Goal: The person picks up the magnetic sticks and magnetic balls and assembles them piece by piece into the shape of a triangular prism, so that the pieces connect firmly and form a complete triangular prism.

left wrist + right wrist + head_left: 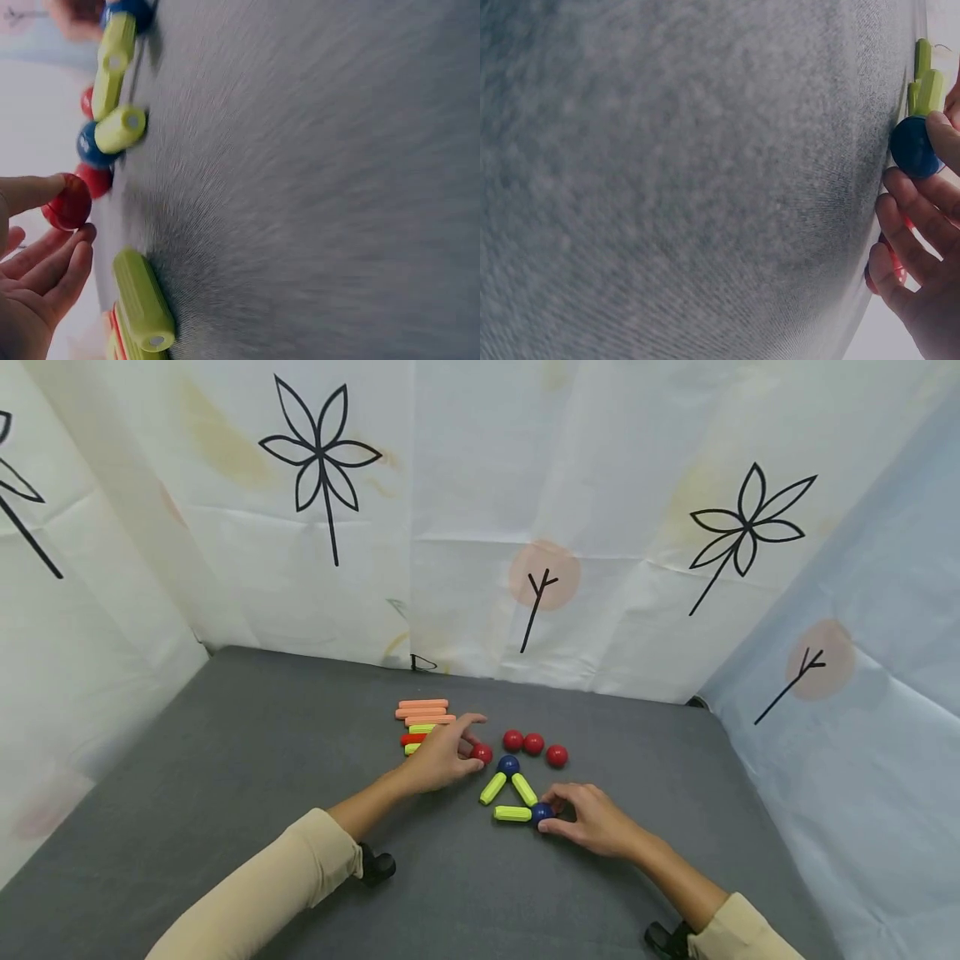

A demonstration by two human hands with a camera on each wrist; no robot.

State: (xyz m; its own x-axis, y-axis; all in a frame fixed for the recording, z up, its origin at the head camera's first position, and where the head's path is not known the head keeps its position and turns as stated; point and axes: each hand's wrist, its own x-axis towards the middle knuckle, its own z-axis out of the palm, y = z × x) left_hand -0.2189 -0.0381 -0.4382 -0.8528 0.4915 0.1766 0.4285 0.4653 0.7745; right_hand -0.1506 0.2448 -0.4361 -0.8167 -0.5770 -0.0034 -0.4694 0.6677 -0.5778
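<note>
**Two hands at a set of sticks and balls on a grey mat**

A grey felt-covered table (225,793) is shown, enclosed by white cloth walls (465,510) printed with black flower outlines. Both forearms, in cream sleeves (285,885), are extended forward over the table.

The left hand (442,753) is laid palm-down with the fingers loosely curved; a red ball (482,752) is pinched between thumb and fingertips, as confirmed in the left wrist view (69,204). Just behind this hand a stack of orange, red and green sticks (423,714) is seen.

The right hand (592,818) is rested on the table, wrist low, fingers curled; a blue ball (542,812) is gripped at the fingertips. This ball is joined to the ends of two green sticks (513,813), which, with a third stick and a second blue ball (508,765), form an unfinished triangle between the hands. Three loose red balls (533,744) are lying just beyond it.
</note>
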